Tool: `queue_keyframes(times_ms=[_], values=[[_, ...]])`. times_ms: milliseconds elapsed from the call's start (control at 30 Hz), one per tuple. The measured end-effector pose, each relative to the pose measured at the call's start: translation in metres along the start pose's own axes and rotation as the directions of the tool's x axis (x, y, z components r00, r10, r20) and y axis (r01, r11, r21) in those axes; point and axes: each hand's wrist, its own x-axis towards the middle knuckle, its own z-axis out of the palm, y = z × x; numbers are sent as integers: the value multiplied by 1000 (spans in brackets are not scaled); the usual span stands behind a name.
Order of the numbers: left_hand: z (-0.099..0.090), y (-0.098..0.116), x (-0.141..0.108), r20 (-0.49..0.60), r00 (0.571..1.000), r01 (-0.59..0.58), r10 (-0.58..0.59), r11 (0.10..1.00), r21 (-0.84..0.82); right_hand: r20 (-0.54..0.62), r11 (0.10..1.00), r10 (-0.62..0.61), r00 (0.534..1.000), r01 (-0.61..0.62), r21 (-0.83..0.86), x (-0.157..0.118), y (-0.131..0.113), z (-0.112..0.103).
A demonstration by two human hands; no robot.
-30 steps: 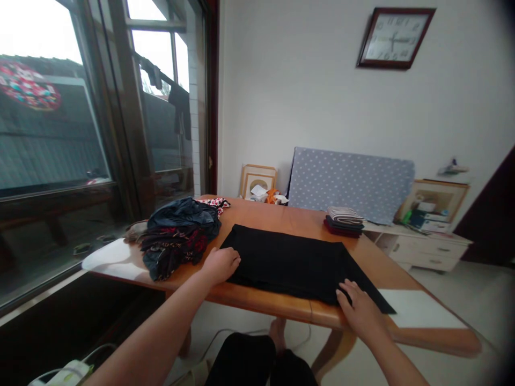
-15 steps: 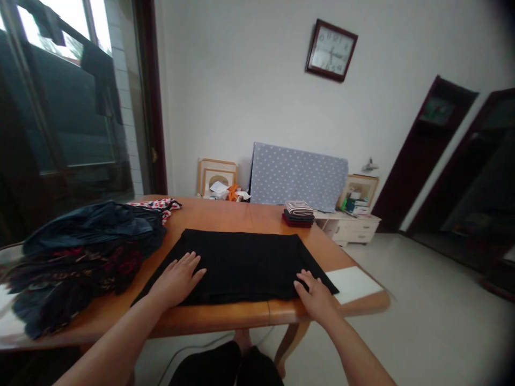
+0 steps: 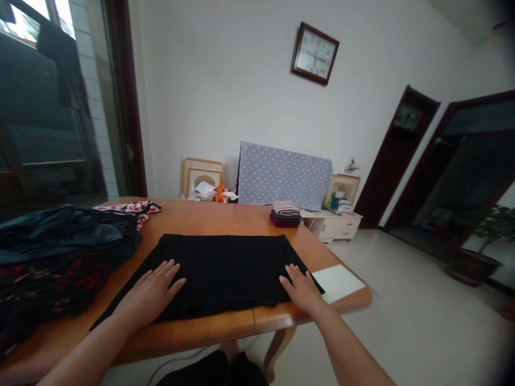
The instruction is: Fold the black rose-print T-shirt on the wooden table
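A black garment (image 3: pixel 229 268) lies spread flat along the near edge of the wooden table (image 3: pixel 209 215); its exact kind I cannot tell. My left hand (image 3: pixel 155 289) rests palm down on its left part, fingers spread. On the right part lies my right hand (image 3: pixel 300 287), also flat with the fingers apart. Neither hand grips the cloth. Narrow pointed parts of the garment reach out past both hands toward the near corners.
A loose heap of dark clothes (image 3: pixel 60 257) covers the table's left side, with a red-and-white patterned cloth (image 3: pixel 137 208) behind it. Toward the back right stands a folded stack of clothes (image 3: pixel 285 213). A white sheet (image 3: pixel 340 283) lies at the right corner.
The view has turned to the right, so everything appears further left. Both hands stay flat on the black garment, and its near edge looks slightly more uneven.
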Motion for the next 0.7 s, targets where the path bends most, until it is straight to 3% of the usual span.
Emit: queue_keyframes(times_ms=[167, 300, 433, 567, 700], values=[[3, -3, 5, 24, 1000, 7, -8, 999, 36, -223, 983, 157, 962, -129, 133, -9, 38, -29], [-6, 25, 15, -14, 1000, 2, -1, 999, 43, -180, 953, 300, 937, -284, 108, -14, 68, -44], [-18, 108, 28, -39, 985, -175, 170, 969, -173, -137, 938, 339, 931, -323, 129, -15, 75, -42], [-14, 211, 37, -15, 943, -293, 332, 811, -506, -110, 926, 345, 932, -319, 204, -9, 68, -39], [0, 290, 47, 21, 909, -296, 416, 681, -670, -112, 816, 363, 925, -258, 517, 0, 60, -45]])
